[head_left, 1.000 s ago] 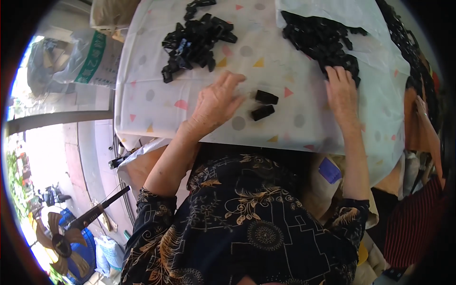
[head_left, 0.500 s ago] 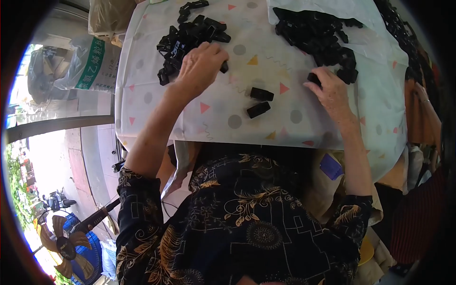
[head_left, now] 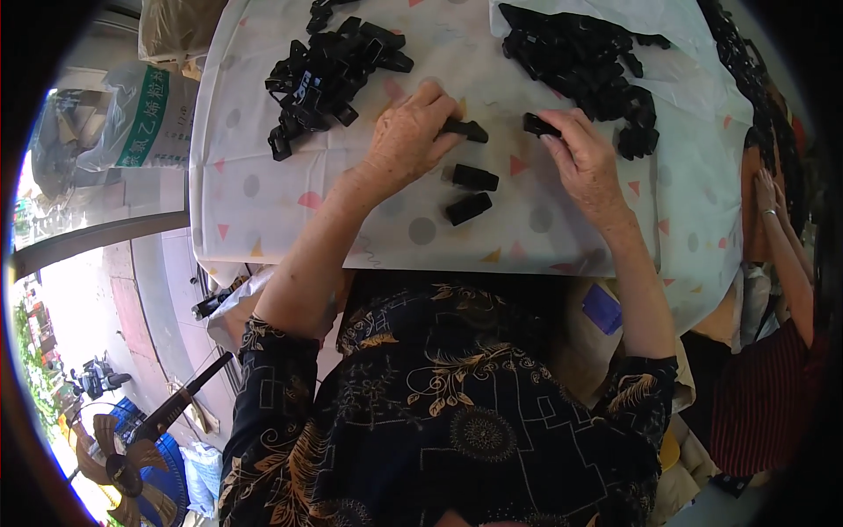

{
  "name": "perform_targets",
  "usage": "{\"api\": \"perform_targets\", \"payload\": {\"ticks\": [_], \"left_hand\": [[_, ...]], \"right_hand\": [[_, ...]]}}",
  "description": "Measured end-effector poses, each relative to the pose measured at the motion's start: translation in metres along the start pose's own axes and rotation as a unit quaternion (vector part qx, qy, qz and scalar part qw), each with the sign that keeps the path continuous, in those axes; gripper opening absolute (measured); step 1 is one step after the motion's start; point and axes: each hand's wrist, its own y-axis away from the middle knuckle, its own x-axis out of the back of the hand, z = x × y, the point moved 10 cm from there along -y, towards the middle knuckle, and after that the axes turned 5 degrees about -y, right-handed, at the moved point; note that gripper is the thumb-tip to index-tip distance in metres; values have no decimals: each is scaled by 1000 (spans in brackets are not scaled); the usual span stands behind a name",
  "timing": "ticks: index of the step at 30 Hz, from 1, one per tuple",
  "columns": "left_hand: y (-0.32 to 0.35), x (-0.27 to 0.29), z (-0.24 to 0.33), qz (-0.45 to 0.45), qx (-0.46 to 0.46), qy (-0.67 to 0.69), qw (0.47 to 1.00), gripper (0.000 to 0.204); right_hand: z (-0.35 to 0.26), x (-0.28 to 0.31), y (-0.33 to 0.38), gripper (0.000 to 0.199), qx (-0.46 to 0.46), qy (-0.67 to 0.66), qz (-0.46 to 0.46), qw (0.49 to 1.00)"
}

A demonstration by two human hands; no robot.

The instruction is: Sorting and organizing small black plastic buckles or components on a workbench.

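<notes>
Your left hand (head_left: 406,140) is pinching a black clip (head_left: 465,131) on the bench (head_left: 527,233); right hand (head_left: 584,158) fingers are closing on another clip (head_left: 540,125) by the right pile (head_left: 584,61). Keep grips firm, lifting w/o nudging the two loose pcs (head_left: 472,193).

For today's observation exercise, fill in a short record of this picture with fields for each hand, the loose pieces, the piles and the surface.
Left hand: left hand rests on the table, fingertips on one black plastic piece.
Right hand: right hand pinches another black piece at its fingertips.
Loose pieces: two black pieces lie between the hands, untouched.
Piles: left pile above the left hand; right pile above the right hand.
Surface: table cover, white with coloured dots and triangles.
</notes>
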Motion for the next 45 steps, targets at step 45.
{"api": "perform_targets", "payload": {"ticks": [45], "left_hand": [[19,-6,14,16,-36,4,999,36]], "right_hand": [[-32,-20,2,38,156,154,47,975]]}}
